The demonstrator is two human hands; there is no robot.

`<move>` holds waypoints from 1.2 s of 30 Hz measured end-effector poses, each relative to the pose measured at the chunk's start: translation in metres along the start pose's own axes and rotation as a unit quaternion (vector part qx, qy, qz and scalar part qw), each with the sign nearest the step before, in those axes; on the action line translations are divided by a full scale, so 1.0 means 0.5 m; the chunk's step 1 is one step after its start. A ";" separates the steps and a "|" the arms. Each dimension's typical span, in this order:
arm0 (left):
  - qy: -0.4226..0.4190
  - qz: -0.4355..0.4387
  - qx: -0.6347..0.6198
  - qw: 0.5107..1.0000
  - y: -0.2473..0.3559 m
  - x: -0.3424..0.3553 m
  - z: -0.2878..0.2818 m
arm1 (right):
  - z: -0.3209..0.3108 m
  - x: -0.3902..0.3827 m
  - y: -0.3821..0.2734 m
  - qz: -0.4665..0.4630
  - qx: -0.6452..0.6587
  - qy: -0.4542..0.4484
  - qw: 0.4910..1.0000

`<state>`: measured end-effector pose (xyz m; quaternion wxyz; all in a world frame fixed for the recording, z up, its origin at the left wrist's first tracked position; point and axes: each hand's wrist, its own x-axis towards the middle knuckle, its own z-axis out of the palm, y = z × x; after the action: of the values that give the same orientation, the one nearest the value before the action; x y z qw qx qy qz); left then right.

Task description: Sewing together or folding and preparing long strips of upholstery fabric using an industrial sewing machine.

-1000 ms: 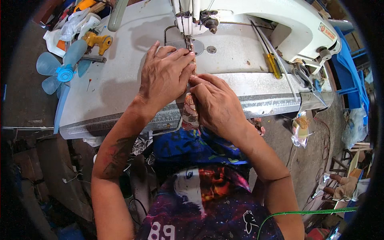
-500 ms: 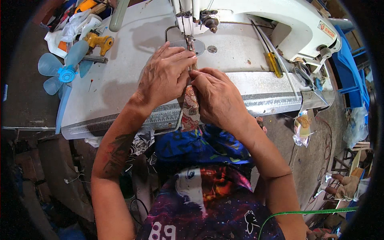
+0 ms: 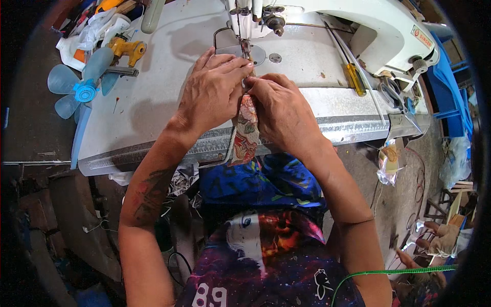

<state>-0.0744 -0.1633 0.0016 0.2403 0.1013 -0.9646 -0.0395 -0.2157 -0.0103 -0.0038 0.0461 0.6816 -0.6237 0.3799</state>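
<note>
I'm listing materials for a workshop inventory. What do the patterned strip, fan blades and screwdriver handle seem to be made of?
Patterned strip: probably fabric, matte, with soft, uneven edges; whether its pattern is woven or printed, I can't tell. Fan blades: likely plastic, smooth, pale blue and slightly see-through. Screwdriver handle: probably hard plastic, yellow with dark stripes; its exact finish is unclear.

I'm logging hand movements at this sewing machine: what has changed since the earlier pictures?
The right hand has moved toward the presser foot, baring more of the patterned fabric strip. Nothing was visibly let go. The left hand stays near the presser foot; the yellow-handled screwdriver and scissors lie where they were.
</note>
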 end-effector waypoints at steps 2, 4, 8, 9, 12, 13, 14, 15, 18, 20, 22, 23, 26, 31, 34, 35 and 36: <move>0.003 -0.004 0.001 1.000 0.001 0.000 0.000 | 0.003 0.003 0.003 -0.006 -0.010 0.004 1.000; 0.000 -0.007 0.019 1.000 0.001 0.002 -0.001 | 0.006 0.006 0.008 -0.004 -0.010 0.005 1.000; 0.003 -0.015 0.020 1.000 0.006 0.002 -0.004 | 0.011 0.013 0.015 0.006 -0.024 0.001 1.000; 0.002 -0.018 0.023 1.000 0.005 0.004 -0.004 | 0.011 0.016 0.017 0.007 -0.028 -0.001 1.000; 0.005 -0.026 0.031 0.999 0.003 0.011 -0.002 | 0.009 0.025 0.020 0.007 -0.039 -0.008 0.999; 0.004 -0.028 0.033 0.999 0.003 0.012 -0.002 | 0.008 0.028 0.020 0.011 -0.045 -0.010 0.999; 0.009 -0.031 0.036 0.999 0.002 0.012 -0.001 | 0.008 0.031 0.021 0.005 -0.045 -0.010 0.999; 0.006 -0.035 0.031 0.999 0.002 0.012 -0.001 | 0.008 0.033 0.021 0.008 -0.047 -0.011 0.999; 0.004 -0.045 0.029 0.999 0.002 0.009 0.000 | 0.008 0.036 0.025 0.013 -0.054 -0.015 0.998; -0.001 -0.067 0.029 0.997 0.003 0.008 0.001 | 0.010 0.040 0.029 0.015 -0.057 -0.017 0.998; 0.018 -0.073 0.030 0.997 0.005 0.004 0.001 | 0.010 0.046 0.033 0.027 -0.048 -0.018 0.998; 0.021 -0.084 0.032 0.996 0.008 0.000 0.001 | 0.011 0.049 0.035 0.031 -0.050 -0.028 0.998; 0.034 -0.108 0.032 0.993 0.017 -0.017 -0.003 | 0.011 0.055 0.039 -0.004 -0.068 -0.024 0.997; 0.070 -0.169 -0.051 0.982 0.055 -0.056 -0.017 | 0.020 0.048 0.061 -0.011 -0.080 -0.029 0.996; 0.106 -0.208 -0.069 0.970 0.105 -0.087 -0.024 | 0.017 0.044 0.049 -0.012 -0.085 -0.047 0.995; 0.097 -0.219 -0.083 0.967 0.120 -0.104 -0.029 | 0.010 0.040 0.034 0.006 -0.073 -0.034 0.997; 0.103 -0.223 -0.083 0.966 0.134 -0.119 -0.033 | -0.001 0.036 0.013 0.024 -0.063 -0.019 0.998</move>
<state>-0.0273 -0.0855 -0.0025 0.3309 0.2965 -0.8812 -0.1616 -0.2229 -0.0258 0.0041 0.0678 0.6693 -0.6631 0.3282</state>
